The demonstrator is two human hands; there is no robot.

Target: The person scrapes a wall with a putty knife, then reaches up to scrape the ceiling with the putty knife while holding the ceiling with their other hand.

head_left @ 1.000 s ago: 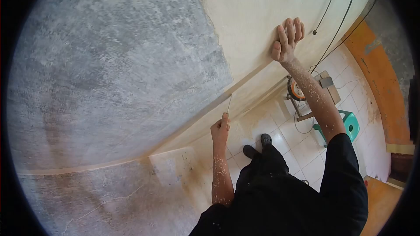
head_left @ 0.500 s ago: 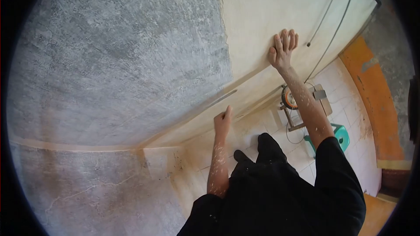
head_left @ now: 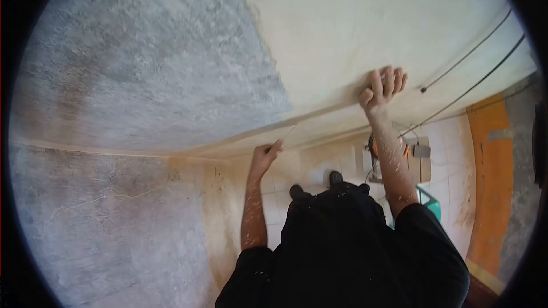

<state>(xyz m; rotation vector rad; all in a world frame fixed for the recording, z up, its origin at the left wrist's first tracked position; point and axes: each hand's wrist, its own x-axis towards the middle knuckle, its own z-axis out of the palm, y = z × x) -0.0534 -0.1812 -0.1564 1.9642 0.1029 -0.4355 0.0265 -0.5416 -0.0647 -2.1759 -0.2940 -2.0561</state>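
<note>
Against the lower edge of a large pale board (head_left: pixel 354 28) the right hand (head_left: pixel 382 88) rests with its fingers bent and held close together, thumb at the edge; I cannot tell whether it clasps that edge or only presses on the surface. Lower and to the left, the left hand (head_left: pixel 265 157) is closed around a thin tool (head_left: pixel 289 132), a slim pale sliver that rises slanting from the fist until its tip meets the board's edge line. What kind of tool it is cannot be made out. Both forearms are flecked with pale shavings or dust. Left of the board, a rough grey wall (head_left: pixel 142 57) fills much of the view. Two dark cables (head_left: pixel 468 57) run aslant over the board's right part, one ending just right of the right hand. Far below, the person's dark shoes (head_left: pixel 297 192) stand on a white tiled floor (head_left: pixel 445 142). Near them sits a machine with an orange part (head_left: pixel 374 148), half hidden by the right forearm, and just beside it a green stool (head_left: pixel 431 208) peeks out. An orange wall strip (head_left: pixel 488 182) borders the tiles on the right.
</note>
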